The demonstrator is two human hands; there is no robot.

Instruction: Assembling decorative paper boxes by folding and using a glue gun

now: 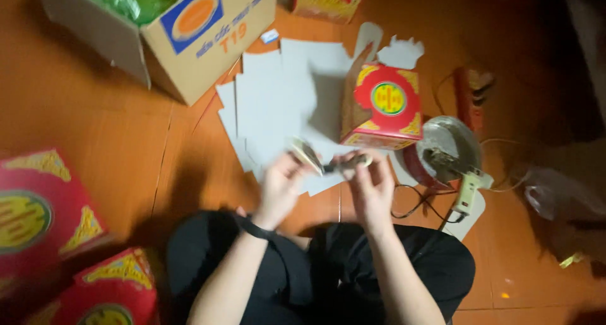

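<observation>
**Both hands on a small blurred piece above a stack of grey card**

The person sat on an orange floor (pixel 113 142) with dark-clothed legs folded, both forearms reaching forward. The left hand (pixel 281 186) and the right hand (pixel 372 186) met just in front of the knees, and between them they held a small pale object (pixel 328 161), partly shiny and partly dark. It was too blurred to tell what it was. The left hand's grip was closed on its left end and the right hand's fingers were pinched on its right end; the exact finger positions could not be made out. A dark band (pixel 255 227) sat around the left wrist.

The held piece hung over the near edge of a fanned stack of grey card sheets (pixel 278 97) lying flat on the floor. Just beyond the right hand stood a red and yellow gift box (pixel 382 107) with its top flaps open, touching the sheets. To its right a pale glue gun (pixel 467 192) rested against a round tin (pixel 445 145), with a dark cord looping beside the right knee. A large brown carton (pixel 189 41) holding green material stood at the upper left. More red and yellow boxes (pixel 38 217) lay at the lower left, and another (pixel 325 0) stood at the top edge.
</observation>
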